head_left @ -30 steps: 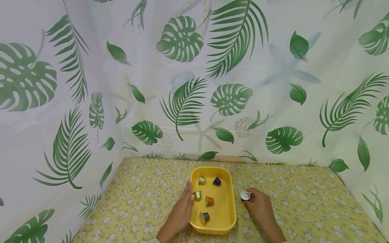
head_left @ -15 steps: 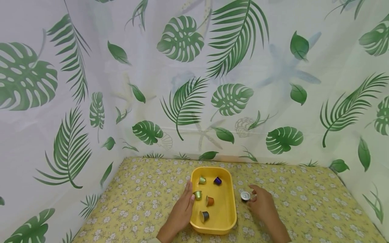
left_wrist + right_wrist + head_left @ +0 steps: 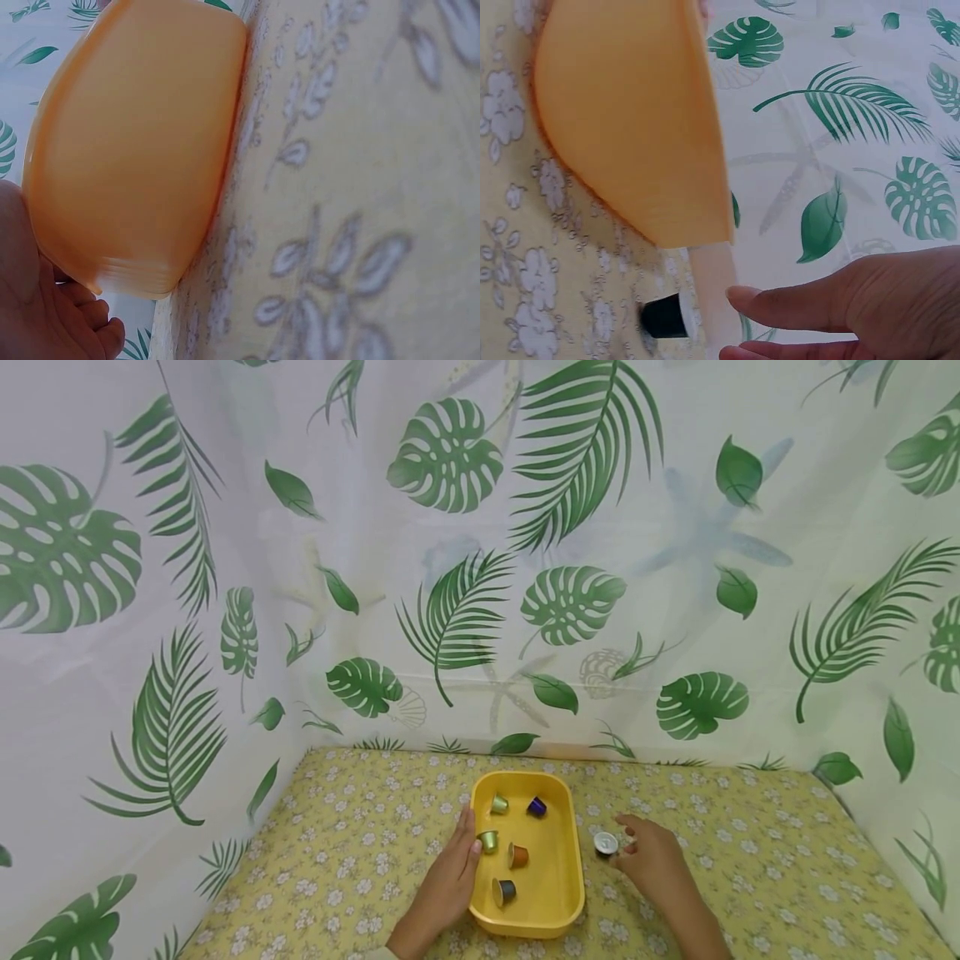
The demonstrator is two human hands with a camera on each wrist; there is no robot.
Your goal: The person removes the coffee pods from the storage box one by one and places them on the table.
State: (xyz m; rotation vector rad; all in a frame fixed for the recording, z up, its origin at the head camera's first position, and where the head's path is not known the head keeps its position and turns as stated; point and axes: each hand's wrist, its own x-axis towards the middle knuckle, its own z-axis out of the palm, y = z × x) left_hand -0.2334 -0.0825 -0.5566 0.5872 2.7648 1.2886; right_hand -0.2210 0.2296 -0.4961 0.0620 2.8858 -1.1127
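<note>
A yellow tray (image 3: 543, 885) stands on the table with several coffee capsules lying in it. These include two green ones, a purple capsule (image 3: 536, 807), an orange capsule (image 3: 518, 857) and a dark grey capsule (image 3: 504, 892). My left hand (image 3: 447, 877) holds the tray's left side, its thumb at the rim and its fingers along the outer wall. Right of the tray, a black coffee capsule (image 3: 666, 316) stands on the cloth, pale face up. My right hand (image 3: 654, 862) is just beside that capsule, thumb and fingers parted, with nothing between them.
A yellow floral cloth (image 3: 750, 860) covers the table. White walls (image 3: 480, 610) printed with green leaves rise at the back and at both sides.
My right hand has let go of the black capsule, now standing on the cloth, and has drawn slightly right with its fingers parted. The left hand and the tray have stayed put.
</note>
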